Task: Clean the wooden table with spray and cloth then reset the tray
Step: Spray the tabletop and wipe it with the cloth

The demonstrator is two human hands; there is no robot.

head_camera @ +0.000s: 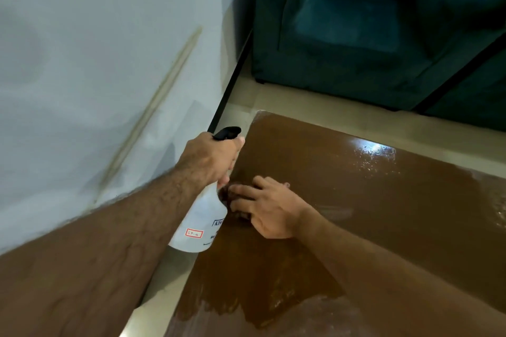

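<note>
1. The left hand (pixel 212 157) is closed around the neck of a white plastic spray bottle with a black trigger head (pixel 201 223), its fingers wrapped at the trigger.
2. The bottle is held in the air, tilted, over the left edge of the brown wooden table (pixel 342 200); its base hangs past that edge, above the pale tiled floor (pixel 273 96).
3. A small white sticker with a red border and part of a black printed label show on the bottle's lower body; the lettering is too small to read in full.
4. The right hand (pixel 269 209) lies palm down on the table near the left edge, just beside the bottle, fingers spread and pressing flat.
5. Under those fingers a dark brown cloth (pixel 232 201) shows only in part, bunched against the wood; the hand presses on it and does not clench it.
6. The tabletop is wet: a bright glossy patch sits toward the far right corner, and pale streaks run along the right edge and the near edge.
7. A white wall (pixel 95 63) runs along the left of the table, with a yellowish line across it.
8. A dark teal upholstered armchair (pixel 369 30) stands on the floor beyond the far edge of the table, well apart from both hands.
</note>
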